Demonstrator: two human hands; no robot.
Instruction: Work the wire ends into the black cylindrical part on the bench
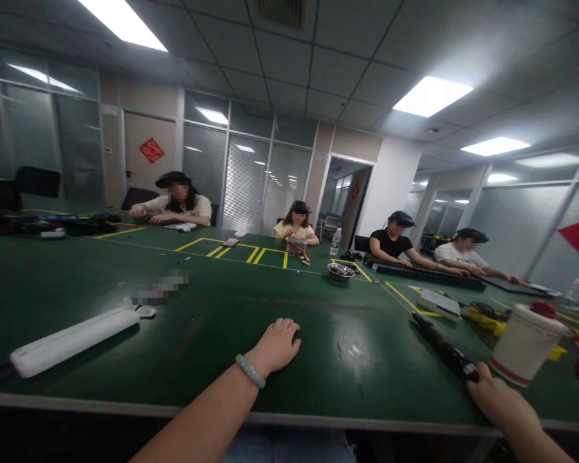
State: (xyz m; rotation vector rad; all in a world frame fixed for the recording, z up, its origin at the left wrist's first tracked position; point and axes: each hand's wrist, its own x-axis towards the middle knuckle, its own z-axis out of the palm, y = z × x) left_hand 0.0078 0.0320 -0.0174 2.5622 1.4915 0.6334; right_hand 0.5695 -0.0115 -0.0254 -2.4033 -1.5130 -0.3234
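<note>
At the near edge, the right hand has its fingers closed on the near end of a black tool, which slants away across the green worktop. The left hand lies flat, its fingers loosely spread and empty. A white cup stands just right of the tool and a white power strip lies to the left. Farther off sits a metal bowl. The work looks barely begun: the tool is gripped, but no piece lies before it.

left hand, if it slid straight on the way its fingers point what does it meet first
The left hand points forward and right over bare green table; the small metal bowl looks like the first thing in that line, though depth is unclear.
</note>
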